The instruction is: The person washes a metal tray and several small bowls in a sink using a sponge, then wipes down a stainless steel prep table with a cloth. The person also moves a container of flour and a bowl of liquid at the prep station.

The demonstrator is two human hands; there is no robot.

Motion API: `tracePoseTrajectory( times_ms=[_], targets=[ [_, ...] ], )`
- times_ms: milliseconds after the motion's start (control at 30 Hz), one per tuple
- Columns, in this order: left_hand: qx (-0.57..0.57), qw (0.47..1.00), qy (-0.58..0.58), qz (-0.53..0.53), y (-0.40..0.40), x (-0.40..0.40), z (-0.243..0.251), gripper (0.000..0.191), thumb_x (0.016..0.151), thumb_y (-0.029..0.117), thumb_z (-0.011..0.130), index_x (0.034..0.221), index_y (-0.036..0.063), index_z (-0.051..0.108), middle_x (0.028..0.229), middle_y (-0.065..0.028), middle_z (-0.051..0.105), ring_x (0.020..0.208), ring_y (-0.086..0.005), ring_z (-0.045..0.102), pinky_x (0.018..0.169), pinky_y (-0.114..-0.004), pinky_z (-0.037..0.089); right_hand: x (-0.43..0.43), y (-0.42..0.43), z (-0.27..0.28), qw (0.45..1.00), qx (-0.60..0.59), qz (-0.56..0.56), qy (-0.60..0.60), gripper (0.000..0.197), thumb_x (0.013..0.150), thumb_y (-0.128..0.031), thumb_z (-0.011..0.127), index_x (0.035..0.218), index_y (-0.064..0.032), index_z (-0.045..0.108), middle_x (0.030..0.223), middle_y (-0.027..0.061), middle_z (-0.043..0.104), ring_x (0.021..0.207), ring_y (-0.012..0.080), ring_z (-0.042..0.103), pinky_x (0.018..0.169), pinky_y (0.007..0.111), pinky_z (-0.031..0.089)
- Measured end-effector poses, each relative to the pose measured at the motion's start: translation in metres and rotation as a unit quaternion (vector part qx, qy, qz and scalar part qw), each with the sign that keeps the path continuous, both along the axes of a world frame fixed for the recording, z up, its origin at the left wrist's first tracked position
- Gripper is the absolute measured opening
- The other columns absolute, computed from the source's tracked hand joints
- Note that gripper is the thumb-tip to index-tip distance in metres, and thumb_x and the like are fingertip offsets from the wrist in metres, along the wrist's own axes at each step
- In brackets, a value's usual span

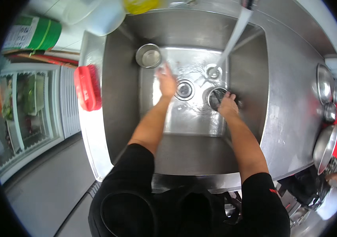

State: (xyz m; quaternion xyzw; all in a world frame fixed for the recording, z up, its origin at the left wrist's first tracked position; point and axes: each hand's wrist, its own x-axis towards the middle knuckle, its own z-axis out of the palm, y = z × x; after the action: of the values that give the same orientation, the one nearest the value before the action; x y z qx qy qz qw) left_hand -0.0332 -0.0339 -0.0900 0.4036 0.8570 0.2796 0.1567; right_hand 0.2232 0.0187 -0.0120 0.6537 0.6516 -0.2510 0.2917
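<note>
A deep stainless steel sink (186, 155) lies before me, its floor wet and shiny. My right hand (228, 105) grips the rim of a round metal container (216, 100) near the sink's right wall. Dark shapes show inside that container, too unclear to name. On the left, my left hand (167, 81) is blurred, fingers stretched and apart, with nothing visible in it. Just beyond its fingertips stands a second metal container (148, 56), in the far left corner; whether they touch is unclear. A drain strainer (184, 89) sits between my hands.
A long pale tap spout (236, 31) crosses the sink's far right. A red brush (87, 89) rests on the left rim. Steel bowls (325, 84) line the right counter (290, 97). A white plastic container (104, 17) stands far left; another person's sleeve (336, 198) appears lower right.
</note>
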Motion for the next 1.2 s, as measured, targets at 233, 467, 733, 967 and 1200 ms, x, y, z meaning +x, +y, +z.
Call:
tracePoseTrajectory(
  times_ms=[233, 467, 733, 967, 1200],
  targets=[
    [-0.198, 0.977, -0.077, -0.025, -0.004, -0.126, -0.006, 0.047, 0.09, 0.039, 0.059, 0.126, 0.0098, 0.054, 0.115, -0.0177, 0.064, 0.107, -0.0345, 0.06, 0.093, -0.041, 0.047, -0.011, 0.012, -0.002, 0.995, 0.012, -0.011, 0.1, 0.072, 0.085, -0.039, 0.065, 0.133, 0.007, 0.037, 0.138, 0.031, 0.039, 0.133, 0.0385, 0.037, 0.107, 0.04, 0.038],
    [-0.053, 0.958, -0.14, -0.246, -0.017, 0.023, 0.047, 0.03, 0.079, 0.029, 0.076, 0.096, 0.0059, 0.067, 0.101, -0.0159, 0.061, 0.086, -0.0283, 0.063, 0.079, -0.037, 0.052, 0.016, 0.021, 0.008, 0.99, 0.07, -0.073, 0.099, 0.06, 0.092, -0.044, 0.051, 0.123, 0.0074, 0.05, 0.127, 0.0305, 0.051, 0.122, 0.0408, 0.049, 0.101, 0.043, 0.043],
    [0.03, 0.93, -0.115, -0.349, -0.022, 0.077, 0.075, 0.026, 0.078, 0.023, 0.077, 0.097, 0.0106, 0.064, 0.129, -0.0237, 0.046, 0.113, -0.0407, 0.054, 0.094, -0.043, 0.049, 0.028, 0.014, 0.054, 0.931, 0.199, -0.173, 0.253, 0.056, 0.097, -0.045, 0.042, 0.121, 0.0043, 0.055, 0.115, 0.0283, 0.06, 0.109, 0.0413, 0.058, 0.095, 0.045, 0.044],
    [-0.042, 0.972, -0.098, -0.21, -0.017, 0.053, 0.025, 0.025, 0.079, 0.019, 0.075, 0.1, 0.0078, 0.066, 0.143, -0.0263, 0.034, 0.115, -0.0413, 0.054, 0.097, -0.043, 0.047, 0.041, -0.022, 0.154, 0.847, 0.329, 0.065, 0.413, 0.043, 0.081, -0.023, 0.071, 0.117, -0.0005, 0.059, 0.124, 0.0215, 0.054, 0.109, 0.0367, 0.056, 0.094, 0.044, 0.045],
    [-0.105, 0.95, -0.08, -0.283, -0.009, 0.074, 0.027, 0.037, 0.081, 0.028, 0.069, 0.115, 0.0144, 0.063, 0.13, -0.0225, 0.048, 0.109, -0.0384, 0.057, 0.094, -0.043, 0.047, 0.088, -0.018, 0.185, 0.864, 0.42, 0.191, 0.203, 0.062, 0.072, -0.028, 0.077, 0.126, -0.0086, 0.054, 0.142, 0.0219, 0.035, 0.129, 0.0445, 0.033, 0.108, 0.056, 0.026]
  ],
)
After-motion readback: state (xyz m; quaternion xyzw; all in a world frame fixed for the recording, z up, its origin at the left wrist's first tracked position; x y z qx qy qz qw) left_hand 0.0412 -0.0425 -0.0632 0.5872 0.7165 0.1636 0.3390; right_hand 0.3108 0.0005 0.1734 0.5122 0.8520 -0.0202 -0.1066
